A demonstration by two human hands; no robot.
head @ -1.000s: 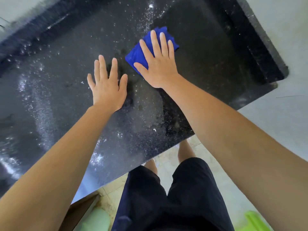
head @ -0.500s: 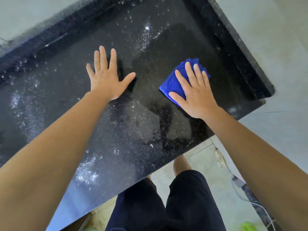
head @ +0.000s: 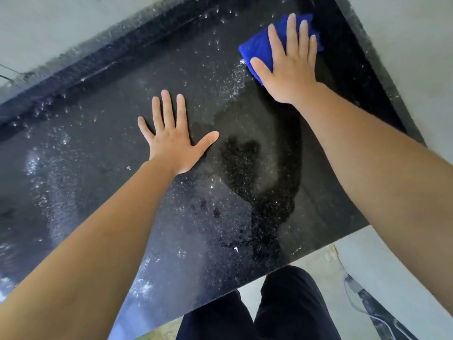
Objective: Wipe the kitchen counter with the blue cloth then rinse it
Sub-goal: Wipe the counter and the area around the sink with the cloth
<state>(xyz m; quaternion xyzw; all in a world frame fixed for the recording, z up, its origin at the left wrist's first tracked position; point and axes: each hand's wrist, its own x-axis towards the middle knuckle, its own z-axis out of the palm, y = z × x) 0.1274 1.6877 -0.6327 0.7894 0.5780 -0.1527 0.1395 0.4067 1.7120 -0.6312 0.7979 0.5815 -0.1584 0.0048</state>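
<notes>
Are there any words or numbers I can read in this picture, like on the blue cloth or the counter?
None: no word, number or label can be read anywhere.
Blue cloth: plain, no tag showing.
Black counter: only pale speckles and wet streaks.
Tiny pale marks at the counter's front edge: too small and blurred to tell whether they are writing.

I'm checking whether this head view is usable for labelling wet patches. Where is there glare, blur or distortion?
Head view: pale sky-like glare washes the counter at its near left edge; wide-angle distortion stretches both forearms; the right hand on the blue cloth and the left hand look sharp; the far wall edge is soft.
</notes>
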